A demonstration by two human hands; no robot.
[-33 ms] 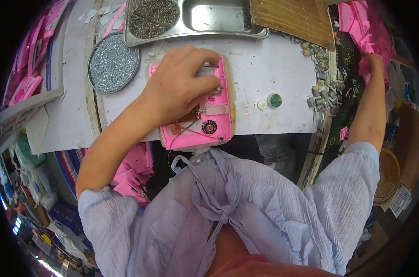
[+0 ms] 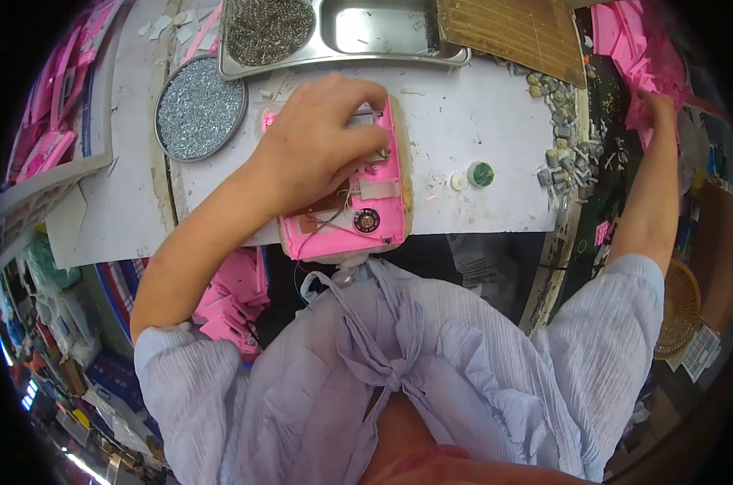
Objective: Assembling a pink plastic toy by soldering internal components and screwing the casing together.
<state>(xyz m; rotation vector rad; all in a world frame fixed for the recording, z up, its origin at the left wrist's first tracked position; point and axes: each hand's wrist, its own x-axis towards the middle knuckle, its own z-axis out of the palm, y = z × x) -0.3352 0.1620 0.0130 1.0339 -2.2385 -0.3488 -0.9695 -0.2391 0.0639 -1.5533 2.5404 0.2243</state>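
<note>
My left hand (image 2: 322,133) lies curled over a pink plastic casing (image 2: 392,198) near the table's front edge. Its thumb and index finger bend down at the casing's upper right, beside a small metal part (image 2: 383,155). The other fingers are hidden behind the hand. Inside the casing are a round black speaker (image 2: 366,220), thin wires (image 2: 324,222) and a brown board (image 2: 310,224). Stretched far to the right, my right hand (image 2: 656,103) reaches into a heap of pink plastic parts (image 2: 625,36); its fingers are mostly hidden there.
A round tray of silvery screws (image 2: 201,109) stands left of the casing. Behind it is a steel divided tray (image 2: 374,31) with darker screws, beside a brown board (image 2: 512,36). Small metal motors (image 2: 568,153) lie scattered on the right, near a green round item (image 2: 480,175).
My left hand has shifted very slightly, its thumb a little to the right. The right hand has risen a touch among the pink parts.
</note>
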